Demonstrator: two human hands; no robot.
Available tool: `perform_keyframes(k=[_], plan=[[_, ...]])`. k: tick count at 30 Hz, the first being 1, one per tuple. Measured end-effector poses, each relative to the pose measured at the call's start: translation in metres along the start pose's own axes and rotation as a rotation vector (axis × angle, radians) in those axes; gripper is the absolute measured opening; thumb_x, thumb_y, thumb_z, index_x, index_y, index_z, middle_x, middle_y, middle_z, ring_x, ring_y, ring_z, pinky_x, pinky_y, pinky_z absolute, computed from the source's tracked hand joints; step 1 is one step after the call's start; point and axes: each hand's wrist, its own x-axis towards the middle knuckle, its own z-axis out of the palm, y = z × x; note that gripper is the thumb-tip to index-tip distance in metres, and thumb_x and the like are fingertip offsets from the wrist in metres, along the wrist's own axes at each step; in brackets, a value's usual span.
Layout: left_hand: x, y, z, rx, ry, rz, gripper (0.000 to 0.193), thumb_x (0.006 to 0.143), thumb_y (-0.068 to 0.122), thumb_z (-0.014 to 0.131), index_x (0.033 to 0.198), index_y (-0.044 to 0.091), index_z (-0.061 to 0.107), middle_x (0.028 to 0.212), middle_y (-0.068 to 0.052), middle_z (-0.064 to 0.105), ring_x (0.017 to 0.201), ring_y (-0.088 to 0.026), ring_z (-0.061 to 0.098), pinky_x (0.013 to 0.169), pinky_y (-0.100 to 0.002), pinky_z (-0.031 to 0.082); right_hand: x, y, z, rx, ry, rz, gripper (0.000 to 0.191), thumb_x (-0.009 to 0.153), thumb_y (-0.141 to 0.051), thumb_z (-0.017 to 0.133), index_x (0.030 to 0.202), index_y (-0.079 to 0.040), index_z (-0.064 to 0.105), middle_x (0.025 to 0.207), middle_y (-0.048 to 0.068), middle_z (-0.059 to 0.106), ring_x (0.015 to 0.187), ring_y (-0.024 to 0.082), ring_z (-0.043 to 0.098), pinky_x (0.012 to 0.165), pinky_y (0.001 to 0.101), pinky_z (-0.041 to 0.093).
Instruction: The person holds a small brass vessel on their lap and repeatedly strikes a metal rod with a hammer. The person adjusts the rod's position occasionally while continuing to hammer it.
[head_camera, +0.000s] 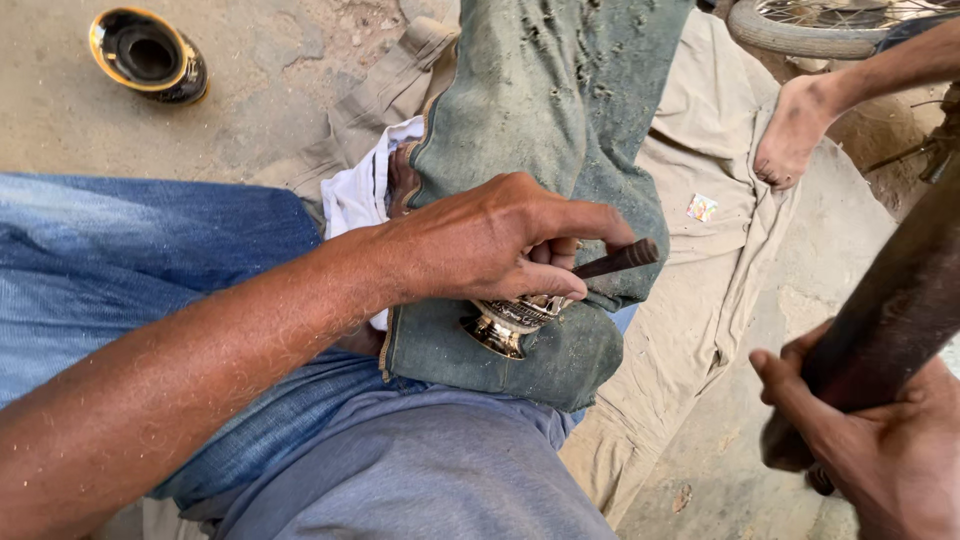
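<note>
Head view, one frame.

Left hand (495, 245): grip closed on a dark punch (617, 259), thumb and fingers pinching it near its lower part; its blunt end juts out to the right past the fingertips; the hand lies over a metal cup (510, 322), touching its upper side.

Metal cup: small, silvery, patterned wall, flared brassy rim facing down-left; it lies on its side on a dusty green cloth (545, 120), mostly hidden under the left hand; the cloth is folded over the person's lap, across blue jeans (130, 250); a white rag (360, 190) shows at the cloth's left edge.

Right hand (880, 450): lower right corner, well apart from the cup; grip wrapped round a thick dark handle (895, 310) that runs up and to the right out of frame; whatever head it carries is out of view.

Surroundings: a black bowl (148, 55) with a gold rim on the ground, upper left, well apart from the hands; a beige sheet (700, 290) spread on the ground under the lap; another person's bare foot (790, 135) resting on the sheet, upper right; a wheel (820, 25) at the top edge; a small printed scrap (702, 207) on the sheet, near the foot.
</note>
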Motion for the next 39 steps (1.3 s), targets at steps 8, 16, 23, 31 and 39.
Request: perform_keyframes(k=[8, 16, 23, 31, 39], plan=[[-0.002, -0.006, 0.001, 0.007, 0.005, -0.010, 0.054, 0.086, 0.022, 0.085, 0.135, 0.017, 0.063, 0.072, 0.001, 0.067, 0.063, -0.011, 0.068, 0.058, -0.029, 0.056, 0.005, -0.034, -0.002, -0.084, -0.006, -0.011, 0.025, 0.085, -0.019, 0.085, 0.093, -0.006, 0.065, 0.067, 0.005, 0.065, 0.055, 0.014, 0.065, 0.051, 0.0302, 0.054], [-0.004, -0.008, -0.002, -0.073, -0.022, -0.014, 0.053, 0.088, 0.020, 0.084, 0.136, 0.016, 0.062, 0.075, 0.003, 0.066, 0.065, -0.008, 0.067, 0.060, -0.026, 0.057, 0.007, -0.048, -0.002, -0.249, -0.079, 0.097, 0.030, 0.083, -0.021, 0.092, 0.093, -0.004, 0.070, 0.060, 0.011, 0.062, 0.045, 0.019, 0.059, 0.041, 0.0349, 0.048], [-0.007, -0.011, -0.004, -0.071, -0.027, 0.011, 0.052, 0.091, 0.022, 0.083, 0.138, 0.014, 0.061, 0.076, 0.003, 0.065, 0.066, -0.008, 0.066, 0.061, -0.026, 0.057, 0.003, -0.017, 0.004, -0.233, 0.014, -0.110, 0.035, 0.077, -0.021, 0.094, 0.088, -0.002, 0.066, 0.068, 0.007, 0.058, 0.055, 0.017, 0.054, 0.053, 0.0342, 0.046], [-0.008, -0.015, -0.004, -0.079, -0.047, 0.029, 0.053, 0.092, 0.023, 0.083, 0.139, 0.014, 0.061, 0.077, 0.003, 0.065, 0.068, -0.008, 0.066, 0.063, -0.026, 0.057, 0.003, -0.014, 0.012, -0.391, 0.012, 0.032, 0.037, 0.075, -0.021, 0.097, 0.092, -0.001, 0.070, 0.068, 0.010, 0.061, 0.058, 0.021, 0.058, 0.057, 0.0351, 0.048], [-0.006, -0.018, -0.003, -0.092, -0.049, 0.046, 0.054, 0.091, 0.024, 0.083, 0.140, 0.015, 0.061, 0.078, 0.003, 0.066, 0.068, -0.007, 0.066, 0.062, -0.026, 0.058, 0.001, -0.031, 0.009, -0.012, 0.074, 0.060, 0.023, 0.083, -0.020, 0.088, 0.092, -0.006, 0.072, 0.072, 0.006, 0.071, 0.061, 0.012, 0.068, 0.055, 0.0291, 0.057]])
